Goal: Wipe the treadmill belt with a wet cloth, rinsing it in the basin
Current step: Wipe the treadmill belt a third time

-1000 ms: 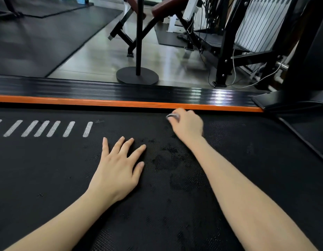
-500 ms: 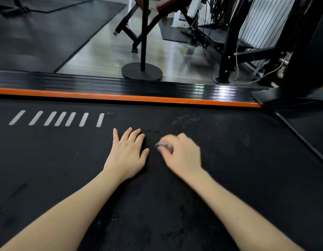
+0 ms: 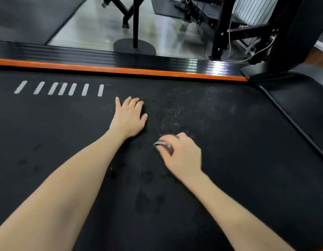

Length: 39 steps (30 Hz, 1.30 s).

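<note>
The black treadmill belt (image 3: pixel 238 142) fills most of the head view, with pale smeared patches and darker damp marks near its middle. My right hand (image 3: pixel 182 154) is pressed on the belt, fingers closed over a small grey cloth (image 3: pixel 161 144) of which only an edge shows. My left hand (image 3: pixel 129 118) lies flat on the belt just left of it, fingers together and holding nothing. No basin is in view.
An orange strip (image 3: pixel 120 70) and a ribbed black side rail (image 3: pixel 84 55) border the belt's far edge. White dashes (image 3: pixel 62 88) mark the belt at left. The treadmill's upright (image 3: pixel 293 33) rises at right. A round pole base (image 3: pixel 134 46) and gym frames stand on the floor beyond.
My right hand has dragged the cloth from the orange edge back toward me across the belt, leaving pale streaks. My left hand stays planted; the camera has tilted down and shifted.
</note>
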Each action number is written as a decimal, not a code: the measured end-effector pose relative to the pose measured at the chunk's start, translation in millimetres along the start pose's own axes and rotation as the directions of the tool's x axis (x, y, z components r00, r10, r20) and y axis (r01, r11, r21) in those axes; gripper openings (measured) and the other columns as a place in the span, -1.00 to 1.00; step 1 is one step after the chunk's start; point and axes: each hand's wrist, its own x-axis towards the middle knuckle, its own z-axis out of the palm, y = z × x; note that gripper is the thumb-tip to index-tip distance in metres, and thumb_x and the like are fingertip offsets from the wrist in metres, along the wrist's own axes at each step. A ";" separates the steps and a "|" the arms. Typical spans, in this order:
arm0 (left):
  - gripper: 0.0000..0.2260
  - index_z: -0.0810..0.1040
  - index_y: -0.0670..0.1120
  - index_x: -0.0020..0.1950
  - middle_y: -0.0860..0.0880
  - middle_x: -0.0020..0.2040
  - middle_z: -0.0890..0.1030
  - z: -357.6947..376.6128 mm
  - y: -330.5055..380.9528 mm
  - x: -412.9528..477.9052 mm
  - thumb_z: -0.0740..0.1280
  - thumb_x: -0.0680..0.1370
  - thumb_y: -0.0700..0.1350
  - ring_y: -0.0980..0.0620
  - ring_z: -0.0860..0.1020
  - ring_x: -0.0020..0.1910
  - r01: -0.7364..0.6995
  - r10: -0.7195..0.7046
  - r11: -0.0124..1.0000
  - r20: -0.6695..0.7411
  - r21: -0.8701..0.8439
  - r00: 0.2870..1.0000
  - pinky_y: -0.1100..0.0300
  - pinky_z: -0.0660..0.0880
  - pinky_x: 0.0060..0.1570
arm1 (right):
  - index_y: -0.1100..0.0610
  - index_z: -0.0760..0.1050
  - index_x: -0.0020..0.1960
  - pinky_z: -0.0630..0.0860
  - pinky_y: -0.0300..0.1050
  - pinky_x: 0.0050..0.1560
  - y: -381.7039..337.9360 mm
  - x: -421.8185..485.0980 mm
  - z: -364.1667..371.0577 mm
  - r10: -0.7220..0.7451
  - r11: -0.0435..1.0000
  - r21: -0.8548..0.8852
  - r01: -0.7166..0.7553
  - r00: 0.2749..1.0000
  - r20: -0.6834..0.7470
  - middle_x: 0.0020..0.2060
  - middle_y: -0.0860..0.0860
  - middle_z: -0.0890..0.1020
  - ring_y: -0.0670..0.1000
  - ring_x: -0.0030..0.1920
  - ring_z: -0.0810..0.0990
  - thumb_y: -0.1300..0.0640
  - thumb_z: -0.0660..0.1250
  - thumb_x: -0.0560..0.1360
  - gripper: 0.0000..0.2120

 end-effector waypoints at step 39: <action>-0.47 0.47 -0.12 0.36 -0.22 0.33 0.47 -56.2 -68.0 -235.7 -0.01 0.56 0.12 -0.24 0.31 0.41 0.002 0.000 0.997 -0.033 0.072 0.999 -0.21 0.04 0.43 | -0.11 0.56 0.09 0.44 -0.09 -0.16 -47.2 -74.4 -35.3 -0.123 0.990 -0.038 0.134 0.968 0.219 -0.13 0.01 0.44 0.10 -0.08 0.51 -0.10 0.34 0.48 -0.79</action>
